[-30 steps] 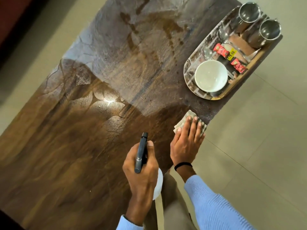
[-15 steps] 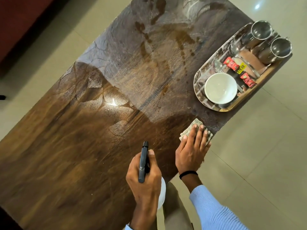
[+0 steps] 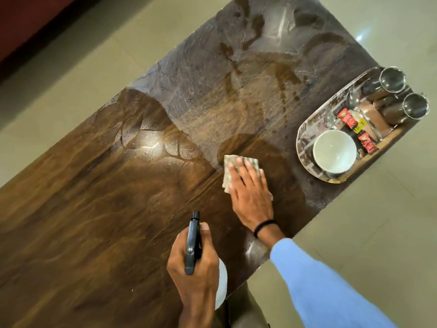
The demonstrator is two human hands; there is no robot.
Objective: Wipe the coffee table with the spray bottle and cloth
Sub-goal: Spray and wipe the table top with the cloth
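Note:
The dark wooden coffee table (image 3: 106, 209) fills most of the view, with a dull streaky film over its far half. My right hand (image 3: 248, 190) lies flat with straight fingers on a folded, pale patterned cloth (image 3: 228, 162) and presses it onto the table near the middle. My left hand (image 3: 196, 268) grips the spray bottle (image 3: 192, 245) by its dark trigger head, nozzle pointing away from me, above the near table edge. The bottle's white body shows only partly below the hand.
A shiny oval metal tray (image 3: 305, 129) sits at the table's right end with a white bowl (image 3: 334, 153), two steel cups (image 3: 392, 79) and small red packets (image 3: 345, 116). Beige tiled floor surrounds the table.
My right hand has slid the cloth from the near right edge of the table inward toward the middle. The left hand keeps the spray bottle in about the same place.

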